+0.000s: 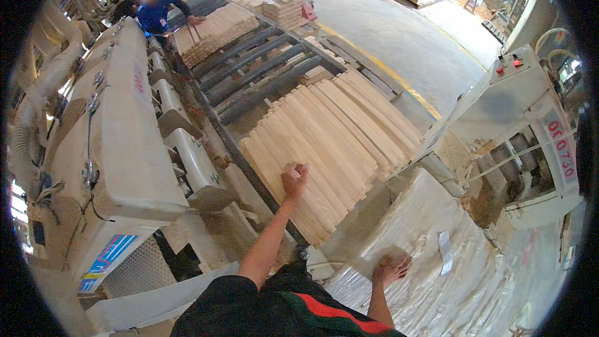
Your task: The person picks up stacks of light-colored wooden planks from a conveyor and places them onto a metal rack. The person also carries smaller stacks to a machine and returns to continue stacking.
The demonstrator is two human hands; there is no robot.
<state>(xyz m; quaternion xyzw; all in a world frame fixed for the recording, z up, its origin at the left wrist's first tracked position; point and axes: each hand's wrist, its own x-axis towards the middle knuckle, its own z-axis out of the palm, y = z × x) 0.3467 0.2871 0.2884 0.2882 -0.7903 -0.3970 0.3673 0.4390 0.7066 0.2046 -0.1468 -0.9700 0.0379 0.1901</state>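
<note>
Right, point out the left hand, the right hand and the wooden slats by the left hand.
left hand [294,178]: head view, on the knuckles.
right hand [392,268]: head view, on the back of the hand.
wooden slats [340,128]: head view, on the middle of the row.

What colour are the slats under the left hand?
Pale, light-tan bare wood slats, under the left hand; head view.

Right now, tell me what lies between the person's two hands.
In the head view, between left hand on the wooden slats and right hand on the plastic-wrapped stack: the slats' near ends and a gap.

Pale tan wooden slats [331,143], cream machine housing [118,150] (red-and-green-striped black sleeve [293,306])
</note>
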